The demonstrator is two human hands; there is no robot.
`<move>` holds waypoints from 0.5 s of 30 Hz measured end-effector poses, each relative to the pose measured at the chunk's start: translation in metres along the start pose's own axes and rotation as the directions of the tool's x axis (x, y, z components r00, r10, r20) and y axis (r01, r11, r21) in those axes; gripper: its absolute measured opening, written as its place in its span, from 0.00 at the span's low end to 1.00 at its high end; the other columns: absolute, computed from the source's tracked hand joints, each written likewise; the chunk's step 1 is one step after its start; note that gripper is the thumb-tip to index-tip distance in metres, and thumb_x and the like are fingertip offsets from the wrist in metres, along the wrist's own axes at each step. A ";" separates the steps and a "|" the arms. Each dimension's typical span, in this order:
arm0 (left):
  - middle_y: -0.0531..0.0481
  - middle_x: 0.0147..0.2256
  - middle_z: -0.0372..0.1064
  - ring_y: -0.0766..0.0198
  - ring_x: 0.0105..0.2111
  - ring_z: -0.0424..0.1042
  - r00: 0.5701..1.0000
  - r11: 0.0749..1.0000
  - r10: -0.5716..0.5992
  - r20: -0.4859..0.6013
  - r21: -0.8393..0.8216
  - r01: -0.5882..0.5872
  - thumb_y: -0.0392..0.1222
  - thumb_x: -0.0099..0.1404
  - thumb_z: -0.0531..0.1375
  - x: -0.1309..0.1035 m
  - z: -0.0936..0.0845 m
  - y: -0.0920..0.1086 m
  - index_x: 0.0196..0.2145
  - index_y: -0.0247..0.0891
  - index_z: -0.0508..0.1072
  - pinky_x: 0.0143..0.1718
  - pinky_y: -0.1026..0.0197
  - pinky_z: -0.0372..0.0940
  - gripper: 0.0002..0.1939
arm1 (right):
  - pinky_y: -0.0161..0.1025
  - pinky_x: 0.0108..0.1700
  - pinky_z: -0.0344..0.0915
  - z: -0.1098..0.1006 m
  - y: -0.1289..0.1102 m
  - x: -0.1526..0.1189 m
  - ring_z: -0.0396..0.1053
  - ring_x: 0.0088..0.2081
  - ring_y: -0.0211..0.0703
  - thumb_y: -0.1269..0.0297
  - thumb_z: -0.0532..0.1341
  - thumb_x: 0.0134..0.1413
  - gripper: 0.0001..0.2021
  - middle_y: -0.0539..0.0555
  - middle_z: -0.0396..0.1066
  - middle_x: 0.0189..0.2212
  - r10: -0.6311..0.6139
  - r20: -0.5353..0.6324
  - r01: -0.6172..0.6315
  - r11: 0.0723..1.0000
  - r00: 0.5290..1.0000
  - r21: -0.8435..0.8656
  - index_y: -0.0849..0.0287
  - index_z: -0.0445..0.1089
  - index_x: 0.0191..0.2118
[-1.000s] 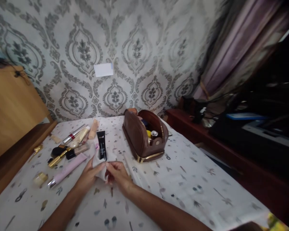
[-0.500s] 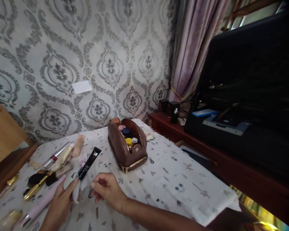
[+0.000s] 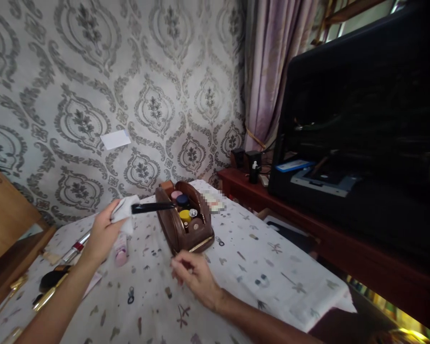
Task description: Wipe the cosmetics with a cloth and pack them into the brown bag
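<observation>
Black tube (image 3: 152, 207) beyond left fingers (image 3: 110, 210), white cloth (image 3: 124, 210) between.

One white cloth (image 3: 122, 211) is in the left fingers (image 3: 110, 209), and one black tube (image 3: 152, 207) pokes out of it; one pink tube (image 3: 120, 251) is just below those fingers; one silver tube (image 3: 70, 254) with a red band is to the left of them; one white card (image 3: 115, 139) is up above them; one brown bag (image 3: 169, 223) is just past the right fingers (image 3: 183, 273), and at least four round tops show inside: one pink top (image 3: 176, 195), one dark blue top (image 3: 182, 200), one yellow top (image 3: 185, 216) and one silver top (image 3: 193, 213); two black boxes (image 3: 237, 157) and one purple curtain (image 3: 268, 81) are far past those fingers.
</observation>
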State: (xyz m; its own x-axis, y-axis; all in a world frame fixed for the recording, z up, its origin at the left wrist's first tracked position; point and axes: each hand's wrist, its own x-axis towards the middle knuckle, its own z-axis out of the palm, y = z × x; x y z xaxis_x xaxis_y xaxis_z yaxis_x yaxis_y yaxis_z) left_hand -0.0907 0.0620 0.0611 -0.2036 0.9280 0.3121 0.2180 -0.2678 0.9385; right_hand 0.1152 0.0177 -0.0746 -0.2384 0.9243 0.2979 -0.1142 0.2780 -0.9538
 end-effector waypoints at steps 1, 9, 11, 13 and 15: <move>0.55 0.26 0.72 0.59 0.28 0.70 0.997 0.998 0.053 0.051 0.034 -0.055 0.38 0.45 0.69 0.005 0.006 0.004 0.42 0.41 0.77 0.27 0.65 0.64 0.23 | 0.34 0.26 0.60 -0.009 -0.008 0.003 0.64 0.22 0.36 0.48 0.58 0.59 0.19 0.49 0.66 0.22 -0.051 -0.070 0.049 0.998 0.996 -0.037 0.58 0.66 0.26; 0.50 0.38 0.73 0.56 0.41 0.70 0.858 0.826 0.433 0.277 0.259 -0.501 0.35 0.56 0.57 0.035 0.046 0.007 0.44 0.40 0.76 0.43 0.62 0.62 0.18 | 0.41 0.39 0.65 -0.076 -0.030 0.045 0.67 0.38 0.45 0.60 0.59 0.58 0.08 0.55 0.69 0.36 -0.418 -0.452 0.205 0.870 0.788 -0.448 0.57 0.70 0.40; 0.48 0.40 0.72 0.55 0.43 0.69 0.801 0.737 0.489 0.345 0.328 -0.591 0.33 0.57 0.54 0.038 0.051 0.008 0.44 0.39 0.76 0.45 0.61 0.61 0.18 | 0.45 0.44 0.65 -0.082 -0.021 0.052 0.66 0.43 0.49 0.62 0.59 0.57 0.10 0.57 0.68 0.40 -0.473 -0.445 0.207 0.826 0.761 -0.523 0.58 0.69 0.43; 0.47 0.41 0.70 0.55 0.43 0.69 0.773 0.674 0.476 0.419 0.391 -0.627 0.32 0.58 0.52 0.039 0.052 0.009 0.44 0.39 0.74 0.44 0.60 0.61 0.18 | 0.48 0.48 0.64 -0.084 -0.011 0.057 0.65 0.47 0.51 0.62 0.59 0.57 0.11 0.58 0.67 0.43 -0.491 -0.449 0.203 0.811 0.747 -0.549 0.58 0.68 0.45; 0.47 0.40 0.69 0.55 0.42 0.69 0.770 0.632 0.425 0.475 0.453 -0.629 0.31 0.60 0.49 0.039 0.051 0.009 0.44 0.38 0.73 0.42 0.59 0.61 0.19 | 0.51 0.49 0.64 -0.085 -0.002 0.062 0.64 0.48 0.52 0.61 0.59 0.57 0.13 0.59 0.67 0.44 -0.486 -0.466 0.189 0.814 0.740 -0.549 0.57 0.67 0.47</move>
State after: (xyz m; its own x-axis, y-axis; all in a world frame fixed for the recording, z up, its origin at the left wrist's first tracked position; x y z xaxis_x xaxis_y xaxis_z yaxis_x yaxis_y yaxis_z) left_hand -0.0476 0.1086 0.0744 0.3894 0.7239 0.5695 0.6984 -0.6352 0.3299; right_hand 0.1822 0.0962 -0.0577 0.3283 0.6702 0.6656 0.3912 0.5449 -0.7417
